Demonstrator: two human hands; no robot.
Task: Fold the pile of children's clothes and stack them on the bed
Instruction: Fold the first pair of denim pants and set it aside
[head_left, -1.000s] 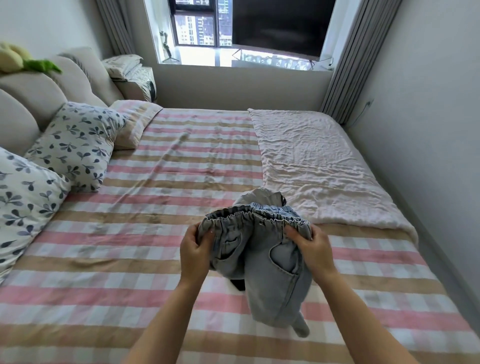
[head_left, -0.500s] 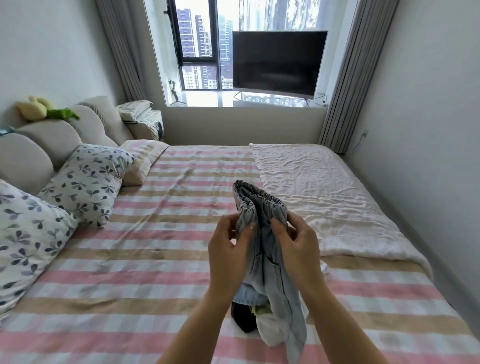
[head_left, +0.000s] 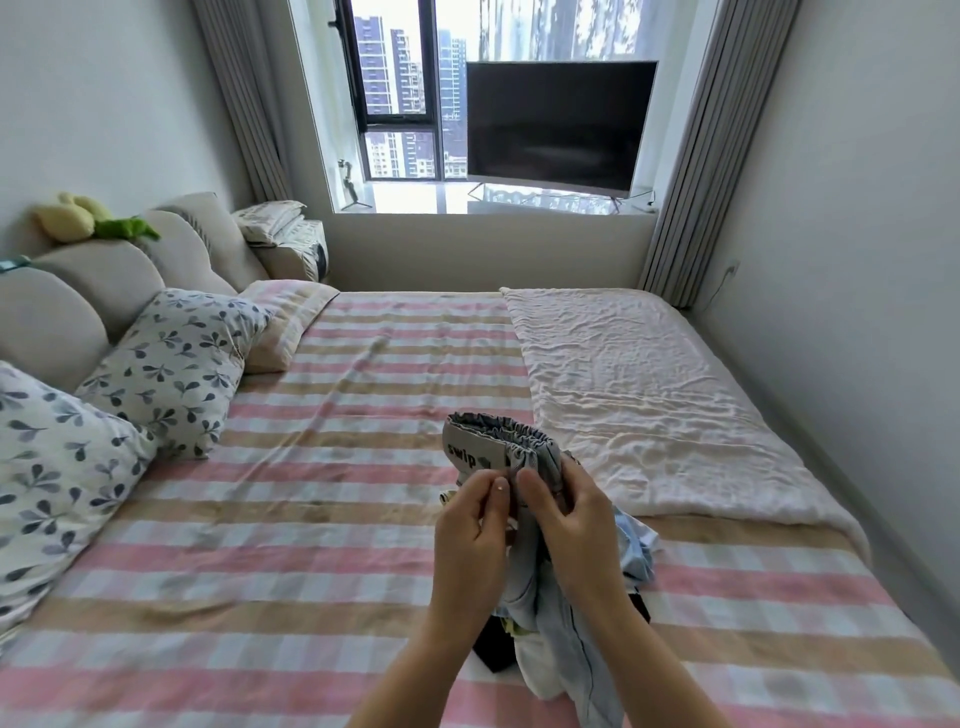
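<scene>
Left hand (head_left: 470, 525), right hand (head_left: 574, 519) close together, both pinching elastic waistband of pale denim trousers (head_left: 535, 452), held up above striped bed (head_left: 291, 545). Legs hang over small clothes pile (head_left: 537, 673) below wrists. Cream blanket (head_left: 623, 395) beyond, right.

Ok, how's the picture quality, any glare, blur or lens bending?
Head view: daylight washes out the sill; the wide lens bows the curtain and right wall; jeans, left hand and right hand are sharp, the label readable.

Home bedroom, bed (head_left: 363, 519), pillows (head_left: 171, 364), curtains (head_left: 691, 156)
</scene>
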